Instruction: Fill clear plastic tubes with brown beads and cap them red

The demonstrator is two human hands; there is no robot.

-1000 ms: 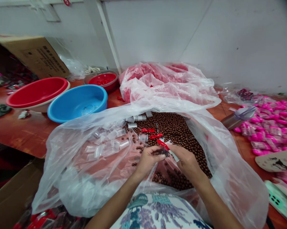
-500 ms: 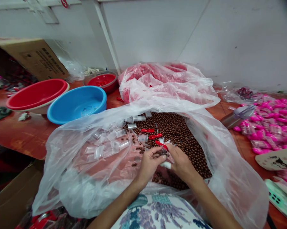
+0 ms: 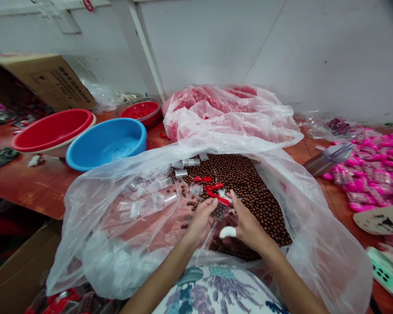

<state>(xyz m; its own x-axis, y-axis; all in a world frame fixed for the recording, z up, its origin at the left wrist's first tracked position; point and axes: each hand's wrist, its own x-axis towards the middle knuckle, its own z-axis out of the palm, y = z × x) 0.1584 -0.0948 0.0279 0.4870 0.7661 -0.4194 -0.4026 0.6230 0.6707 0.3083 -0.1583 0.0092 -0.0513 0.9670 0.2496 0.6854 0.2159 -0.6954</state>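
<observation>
My left hand [image 3: 201, 221] pinches a small clear container [image 3: 220, 212] with dark beads inside and a red piece [image 3: 223, 201] on top. Just right of it, my right hand [image 3: 248, 224] has its fingers apart, with a white wrapping [image 3: 228, 232] on the thumb. Both hands are over an opened clear plastic bag [image 3: 94, 257] that holds many brown beads [image 3: 271, 209]. Several red pieces [image 3: 203, 179] lie on the beads. Clear empty containers [image 3: 170, 199] are spread on the bag's left side.
Behind the bag are a blue basin [image 3: 106, 144], a red basin [image 3: 52, 130] and a plastic bag of red items [image 3: 229, 111]. Pink items [image 3: 376, 165] and a phone [image 3: 387, 272] lie at the right. A cardboard box [image 3: 63, 83] stands at the back left.
My right hand's fingers have spread and moved off the container. My left hand still holds it, now more plainly in view. The camera view has shifted slightly.
</observation>
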